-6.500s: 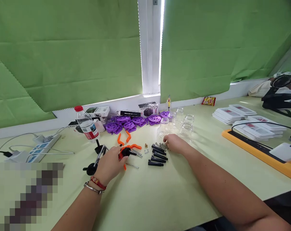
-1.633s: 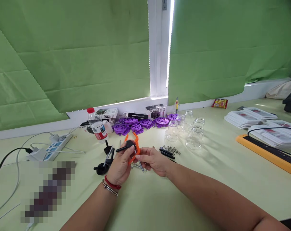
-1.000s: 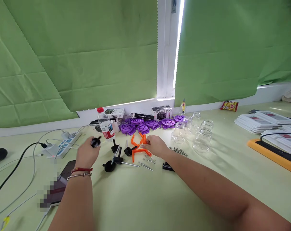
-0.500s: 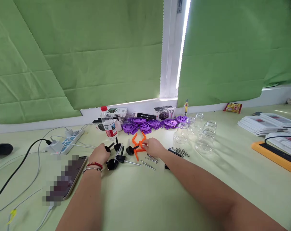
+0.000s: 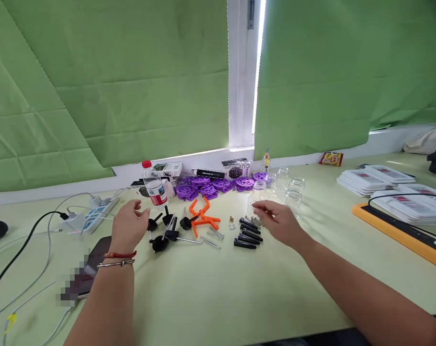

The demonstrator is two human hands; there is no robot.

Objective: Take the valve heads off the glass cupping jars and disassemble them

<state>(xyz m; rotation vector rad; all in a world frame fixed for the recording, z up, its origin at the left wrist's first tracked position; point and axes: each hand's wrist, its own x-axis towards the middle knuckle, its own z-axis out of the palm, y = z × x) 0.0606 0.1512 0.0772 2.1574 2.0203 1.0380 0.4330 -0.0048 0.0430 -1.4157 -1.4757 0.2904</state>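
My left hand [image 5: 130,225] hovers beside several black round parts with stems [image 5: 160,243], some with metal rods. Its fingers are curled loosely and apart, with nothing in them. Over several small coil springs [image 5: 252,220] is my right hand [image 5: 278,222], its fingers stretched and parted, close to the clear glass jars [image 5: 293,194]. Below it lie several black pen-like tubes [image 5: 248,237]. Tiny brass-coloured pieces [image 5: 231,219] sit left of the springs. Orange branched plastic pieces [image 5: 202,218] and loose metal rods [image 5: 211,241] lie between my hands.
A water bottle [image 5: 155,187] and a pile of purple plastic parts [image 5: 218,186] stand along the back. On the left are a power strip [image 5: 99,215], cables and a phone [image 5: 95,262]. Stacked white packets [image 5: 365,181] and an orange-edged board [image 5: 394,236] occupy the right.
My right hand has left the orange pieces and moved right to the springs. My left hand has lifted back from the black parts. The view has shifted a little, uncovering the black tubes.
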